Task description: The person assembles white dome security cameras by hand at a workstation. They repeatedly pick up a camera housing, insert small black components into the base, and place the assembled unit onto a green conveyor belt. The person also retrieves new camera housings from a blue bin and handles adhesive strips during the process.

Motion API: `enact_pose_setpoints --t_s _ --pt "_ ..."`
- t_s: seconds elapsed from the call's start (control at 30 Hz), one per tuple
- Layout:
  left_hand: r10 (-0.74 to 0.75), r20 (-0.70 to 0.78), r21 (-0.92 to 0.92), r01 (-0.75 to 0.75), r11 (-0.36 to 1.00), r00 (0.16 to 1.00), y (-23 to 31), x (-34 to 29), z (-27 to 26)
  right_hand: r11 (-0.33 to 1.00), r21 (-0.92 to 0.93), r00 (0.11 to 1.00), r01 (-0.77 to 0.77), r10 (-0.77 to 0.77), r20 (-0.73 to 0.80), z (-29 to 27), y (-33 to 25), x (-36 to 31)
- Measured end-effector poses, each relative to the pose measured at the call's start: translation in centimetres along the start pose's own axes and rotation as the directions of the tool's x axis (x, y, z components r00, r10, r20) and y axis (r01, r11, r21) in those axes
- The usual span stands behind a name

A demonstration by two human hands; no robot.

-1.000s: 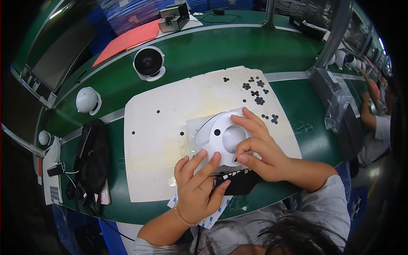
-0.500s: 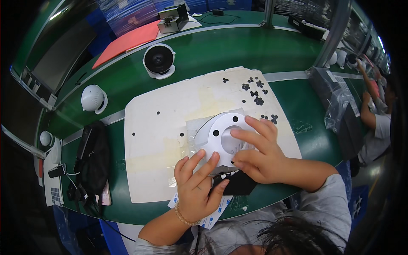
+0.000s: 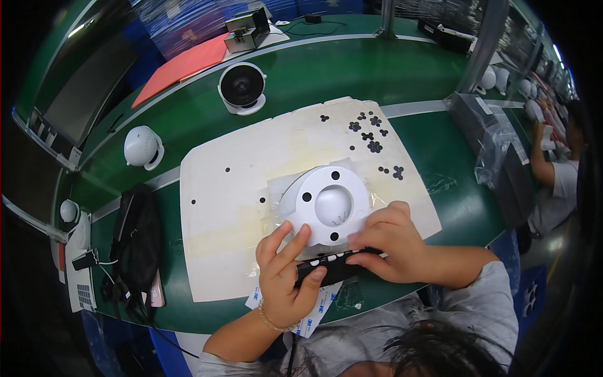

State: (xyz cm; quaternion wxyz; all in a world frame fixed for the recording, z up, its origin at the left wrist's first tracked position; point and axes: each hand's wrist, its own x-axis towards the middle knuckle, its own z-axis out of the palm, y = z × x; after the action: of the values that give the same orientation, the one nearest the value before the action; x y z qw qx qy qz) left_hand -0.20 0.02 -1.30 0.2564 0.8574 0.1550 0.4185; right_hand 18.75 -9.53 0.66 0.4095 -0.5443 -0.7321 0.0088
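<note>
A white round device (image 3: 290, 200) lies on the pale board, its ring-shaped base (image 3: 359, 195) facing up. Black round pads (image 3: 335, 176) sit on the ring, one of them near its lower edge. Below it is a black sheet of round pads (image 3: 336, 270) with white spots along its upper edge. My left hand (image 3: 286, 270) has two fingers on the ring's lower left edge, while its thumb presses the sheet. My right hand (image 3: 392, 245) pinches the sheet's upper right edge, its fingertips close to the ring's lower right rim.
Clusters of loose black dots (image 3: 370, 132) lie on the board (image 3: 232, 232). White strips of backing paper (image 3: 320, 311) are under my left wrist. Two white devices (image 3: 242, 85) stand behind the board. A black bag (image 3: 138, 245) is at left, a dark box (image 3: 496, 151) at right, near another person (image 3: 556, 169).
My right hand has moved down from the ring to the black sheet, uncovering the ring's right side and the pad near its lower edge. The left thumb has shifted slightly left.
</note>
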Motion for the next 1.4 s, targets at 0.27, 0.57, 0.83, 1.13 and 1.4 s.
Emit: enact_pose_setpoints --t_s 0.27,0.57,0.83,1.13,1.4 --pt "-0.011 0.015 0.015 0.01 1.0 1.0 -0.1 0.0 -0.1 0.936 -0.128 0.922 0.328 -0.346 -0.173 0.6 0.8 -0.8" --pt "-0.001 0.029 0.082 -0.001 0.997 1.0 0.2 0.2 0.0 0.932 0.262 0.962 -0.25 0.269 -0.039 -0.5 2.9 0.8" --pt "0.035 0.026 0.098 -0.038 0.995 0.999 0.0 0.0 0.0 0.957 0.207 0.978 -0.201 0.208 -0.014 -0.5 2.6 1.1" --pt "0.025 0.028 0.104 -0.028 0.994 0.999 0.0 0.1 0.2 0.968 -0.249 0.995 -0.009 -0.017 -0.099 -0.6 2.9 0.0" --pt "0.021 0.038 0.079 -0.024 0.997 0.999 0.1 0.2 0.0 0.565 0.643 0.82 -0.517 0.543 0.182 0.0 3.2 0.8"
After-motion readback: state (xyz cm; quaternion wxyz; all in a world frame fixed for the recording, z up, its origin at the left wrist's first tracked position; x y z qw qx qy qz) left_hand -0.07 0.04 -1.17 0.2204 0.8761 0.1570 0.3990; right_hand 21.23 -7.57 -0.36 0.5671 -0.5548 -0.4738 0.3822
